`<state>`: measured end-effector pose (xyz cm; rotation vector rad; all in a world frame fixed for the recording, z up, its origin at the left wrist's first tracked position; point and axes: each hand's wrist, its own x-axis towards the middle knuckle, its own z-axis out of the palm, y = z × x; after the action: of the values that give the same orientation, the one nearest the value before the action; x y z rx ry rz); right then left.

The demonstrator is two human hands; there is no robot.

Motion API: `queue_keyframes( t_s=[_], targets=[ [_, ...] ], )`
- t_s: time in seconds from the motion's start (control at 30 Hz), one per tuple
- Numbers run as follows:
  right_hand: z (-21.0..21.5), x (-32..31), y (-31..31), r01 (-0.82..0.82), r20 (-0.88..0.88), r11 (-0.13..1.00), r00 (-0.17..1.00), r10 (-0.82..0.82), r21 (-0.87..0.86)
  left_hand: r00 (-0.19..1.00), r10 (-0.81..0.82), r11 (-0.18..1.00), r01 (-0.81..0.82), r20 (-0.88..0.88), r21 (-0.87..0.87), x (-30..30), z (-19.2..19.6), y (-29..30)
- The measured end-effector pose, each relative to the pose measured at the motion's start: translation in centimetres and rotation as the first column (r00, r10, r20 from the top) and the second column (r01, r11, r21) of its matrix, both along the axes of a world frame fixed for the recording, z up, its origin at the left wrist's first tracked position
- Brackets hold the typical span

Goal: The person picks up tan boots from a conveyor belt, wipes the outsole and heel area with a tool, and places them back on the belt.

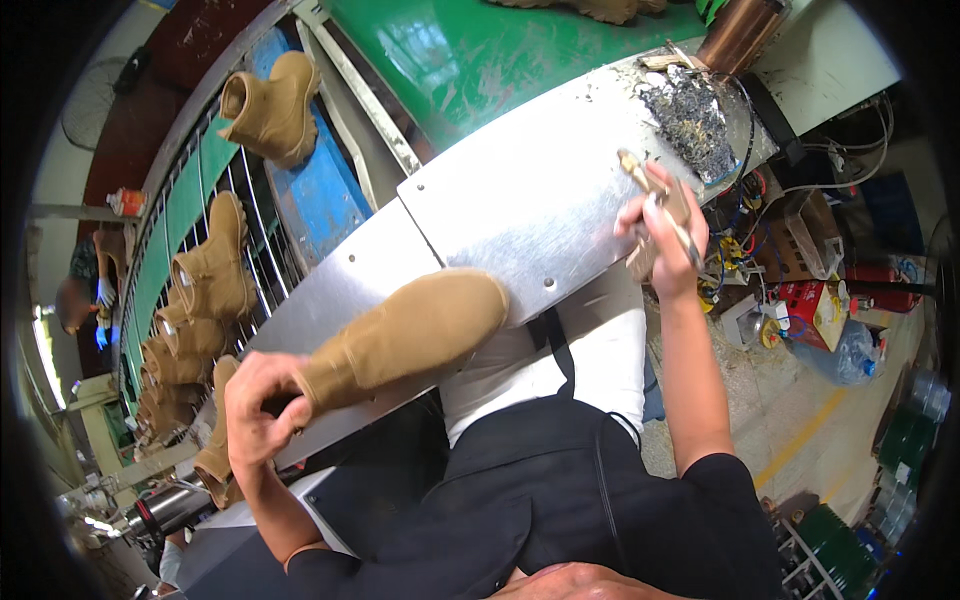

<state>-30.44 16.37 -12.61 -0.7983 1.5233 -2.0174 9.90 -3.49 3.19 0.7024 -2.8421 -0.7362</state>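
Observation:
A tan boot (405, 340) lies tilted over the near edge of the metal worktop, its rounded toe to the right. My left hand (262, 405) is closed round the open top of its shaft. Over the right part of the worktop, my right hand (668, 235) grips a slim stick-like tool (632, 165) with a pale, blunt end pointing up and left. Tan material also shows among those fingers; its kind is hard to make out. The right hand is apart from the boot.
A tan boot (272, 108) stands on a blue board (318, 190) at the upper left. Several more boots (212, 262) line a wire rack. Dark, crusted residue (690, 120) covers the worktop's right end, beside a copper-coloured cylinder (742, 32). Cables and a red box (815, 315) are at right.

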Motion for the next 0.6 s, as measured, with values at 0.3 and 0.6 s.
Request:
queue_keyframes(
  t_s=[0.3, 0.6],
  targets=[
    [-2.4, -3.1, -2.4, 0.092, -0.04, 0.994, 0.995, -0.095, -0.059, 0.789, 0.563, 0.772, -0.397, -0.245, 0.496, -4.2, -4.4, -0.9],
    [-2.3, -3.4, -2.9, 0.143, -0.024, 0.986, 0.989, -0.145, -0.086, 0.5, 0.752, 0.508, -0.022, -0.43, 0.861, -39.1, -6.1, -12.3]
  ],
)
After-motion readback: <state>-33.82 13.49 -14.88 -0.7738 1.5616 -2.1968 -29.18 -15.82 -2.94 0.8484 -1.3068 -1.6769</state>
